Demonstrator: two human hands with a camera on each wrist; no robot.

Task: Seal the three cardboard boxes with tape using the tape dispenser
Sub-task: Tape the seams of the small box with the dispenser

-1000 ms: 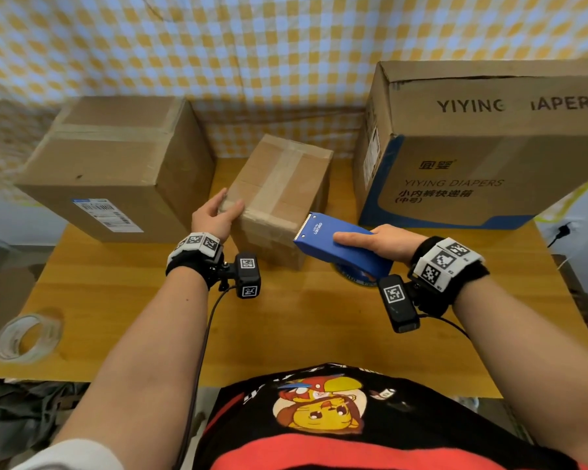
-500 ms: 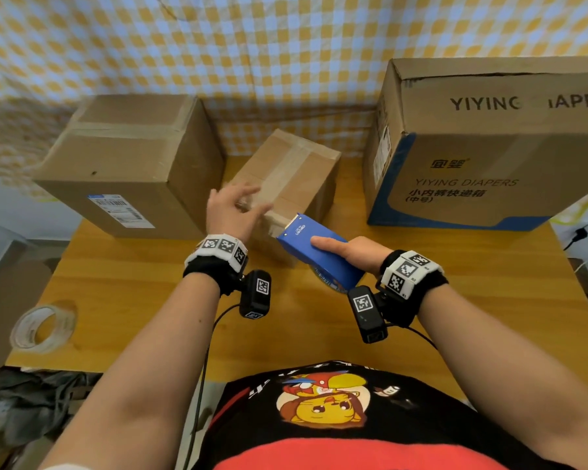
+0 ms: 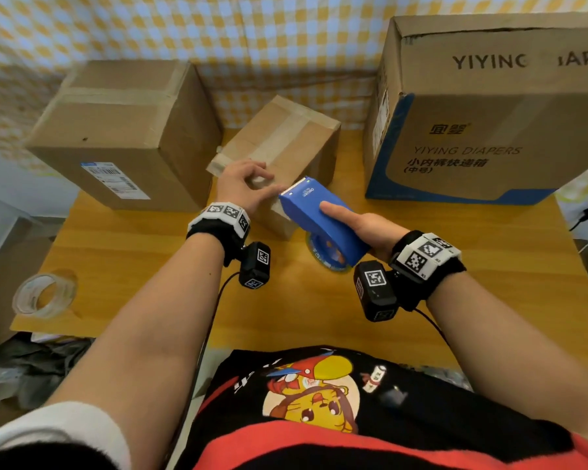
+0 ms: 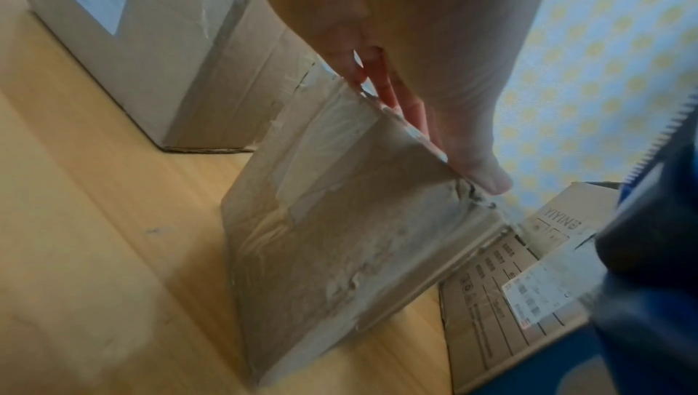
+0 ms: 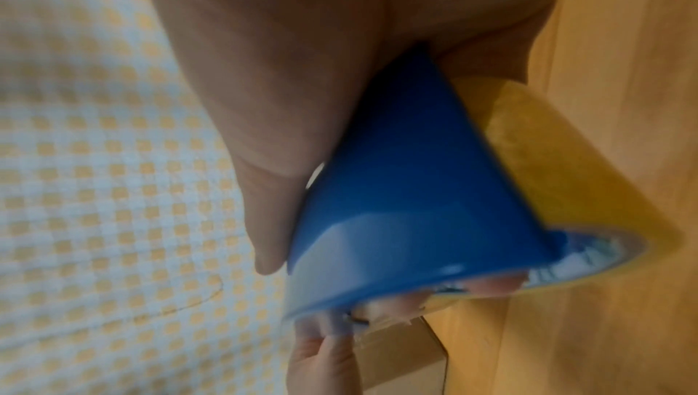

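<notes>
Three cardboard boxes stand on the wooden table point(image 3: 133, 266): a taped box point(image 3: 116, 130) at the left, a small one point(image 3: 286, 137) in the middle and a large diaper box point(image 3: 489, 130) at the right. My right hand point(image 3: 353, 222) grips the blue tape dispenser point(image 3: 319, 225) just above the small box's near edge, its toothed blade pointing away from me. My left hand point(image 3: 262, 184) is at that blade, over the box's near top edge, and seems to pinch the clear tape's free end. In the left wrist view a clear strip runs from my fingers point(image 4: 434, 120) to the dispenser point(image 4: 661, 222).
A spare roll of clear tape point(image 3: 43, 295) lies at the table's front left corner. A checked cloth hangs behind the boxes. Bare tabletop lies between me and the boxes. The boxes stand close together along the back edge.
My left hand has left the small box's near left corner and come to the dispenser's blade. My right hand has brought the dispenser left, over the box's near edge.
</notes>
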